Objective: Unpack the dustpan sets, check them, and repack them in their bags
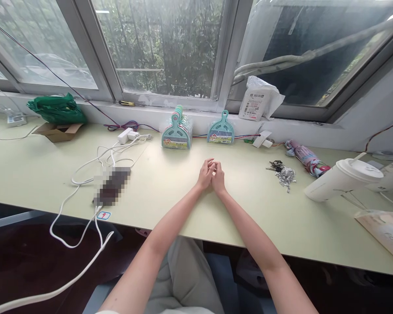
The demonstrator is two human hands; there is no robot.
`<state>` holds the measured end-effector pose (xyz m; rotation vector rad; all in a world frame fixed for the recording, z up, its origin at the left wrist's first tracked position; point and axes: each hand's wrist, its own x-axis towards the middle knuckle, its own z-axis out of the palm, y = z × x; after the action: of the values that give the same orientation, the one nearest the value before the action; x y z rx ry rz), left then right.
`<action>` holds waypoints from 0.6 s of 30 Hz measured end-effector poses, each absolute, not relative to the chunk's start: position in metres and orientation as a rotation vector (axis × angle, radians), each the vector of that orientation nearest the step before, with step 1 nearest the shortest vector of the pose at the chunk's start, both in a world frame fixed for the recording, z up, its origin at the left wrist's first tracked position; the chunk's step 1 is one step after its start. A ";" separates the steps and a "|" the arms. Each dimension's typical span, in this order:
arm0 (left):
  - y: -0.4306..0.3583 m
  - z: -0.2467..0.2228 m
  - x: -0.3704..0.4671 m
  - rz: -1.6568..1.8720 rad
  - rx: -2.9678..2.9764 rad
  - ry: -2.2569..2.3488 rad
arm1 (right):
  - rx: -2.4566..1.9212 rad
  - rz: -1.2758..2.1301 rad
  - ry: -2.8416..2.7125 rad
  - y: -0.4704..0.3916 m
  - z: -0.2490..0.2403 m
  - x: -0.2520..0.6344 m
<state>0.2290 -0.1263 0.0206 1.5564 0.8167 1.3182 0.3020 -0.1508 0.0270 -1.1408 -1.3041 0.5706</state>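
Observation:
My left hand and my right hand rest together on the pale green table, their fingertips touching. The fingers of both are curled inward, and whether anything small lies between them cannot be made out. Beyond them, against the wall, stand a stack of teal dustpan-and-brush sets in clear wrap and, to its right, a single teal dustpan set. Both sets are apart from my hands.
Left: a blurred dark device with white cables, a cardboard box and green bag. Right: keys, a folded umbrella, a white lidded cup and a paper bag. Windows rise behind.

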 end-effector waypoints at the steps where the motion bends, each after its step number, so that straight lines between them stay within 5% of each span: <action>1: -0.126 0.021 0.229 1.316 1.533 0.811 | -1.142 0.558 -1.311 -0.150 0.027 0.302; 18: -0.122 0.024 0.228 1.358 1.534 0.838 | -1.172 0.851 -0.927 -0.147 0.017 0.299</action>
<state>0.2283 -0.1223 0.0237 1.5339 0.8378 1.3582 0.2987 -0.1472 0.0166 -1.1722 -0.9268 0.8514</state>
